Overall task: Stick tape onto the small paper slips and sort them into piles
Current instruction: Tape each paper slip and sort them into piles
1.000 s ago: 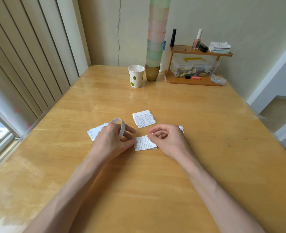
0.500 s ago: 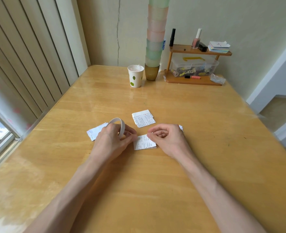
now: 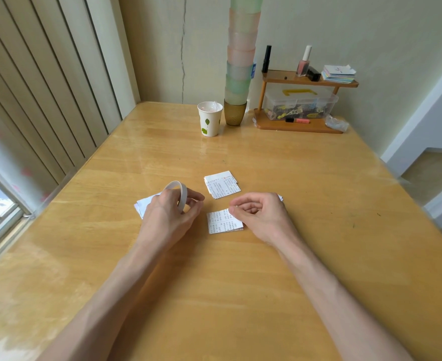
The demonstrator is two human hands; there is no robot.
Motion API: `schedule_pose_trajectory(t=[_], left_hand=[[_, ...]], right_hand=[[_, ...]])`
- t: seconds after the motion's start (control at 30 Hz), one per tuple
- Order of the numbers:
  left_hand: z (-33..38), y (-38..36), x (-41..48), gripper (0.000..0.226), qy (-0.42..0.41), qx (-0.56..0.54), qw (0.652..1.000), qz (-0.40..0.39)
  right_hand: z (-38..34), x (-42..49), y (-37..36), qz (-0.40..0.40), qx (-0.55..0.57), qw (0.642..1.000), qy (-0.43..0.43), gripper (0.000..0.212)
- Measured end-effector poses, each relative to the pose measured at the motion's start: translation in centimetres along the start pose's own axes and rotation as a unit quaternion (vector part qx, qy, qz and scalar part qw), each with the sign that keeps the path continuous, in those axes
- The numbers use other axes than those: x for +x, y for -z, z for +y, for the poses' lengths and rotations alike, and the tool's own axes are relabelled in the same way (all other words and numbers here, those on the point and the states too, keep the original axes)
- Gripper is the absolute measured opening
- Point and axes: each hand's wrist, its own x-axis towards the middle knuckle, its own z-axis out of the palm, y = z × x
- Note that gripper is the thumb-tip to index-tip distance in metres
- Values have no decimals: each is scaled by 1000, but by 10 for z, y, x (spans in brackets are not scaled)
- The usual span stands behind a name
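Head view. Your L hand [image 3: 170, 217] grips the white ring-shaped tape roll [image 3: 179, 195], fingers curled through and round it, held upright just above the glossy wooden table [image 3: 318, 194]. Your R hand [image 3: 260, 217] has its fingers curled, thumb and forefinger tips together at the far-R corner of the small white printed paper slip [image 3: 221, 222], which lies flat betw. both hands; whether the tips clamp the slip, a bit of tape or nothing can't be told. Further slips: a small printed stack [image 3: 222, 187] just beyond, a white pile [image 3: 142, 206] partly under the L hand, and an edge of paper [image 3: 280, 197] behind the R hand. At the far edge stands a white paper cup w/ green leaf print [image 3: 210, 122].
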Motion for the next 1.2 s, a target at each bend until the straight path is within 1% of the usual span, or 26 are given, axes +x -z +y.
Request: schedule_pose_trajectory(t=[0.1,0.43,0.93,1.1,1.2], left_hand=[[2,0,-1,4,-4,-8,1000,-10],[5,-1,-3,10,-17,-6,999,-40],[3,-2,-2,10,-30,1,999,-45],[4,-2,-4,15,-38,-4,997,-64],[8,-5,-6,10,-43,5,996,-78]], right_hand=[[1,0,0,4,-7,1000,5,5],[1,-1,0,8,-18,1000,12,4],[1,0,0,5,-15,1000,13,5],[0,-1,1,3,-15,1000,10,5],[0,-1,1,2,-17,1000,10,5]])
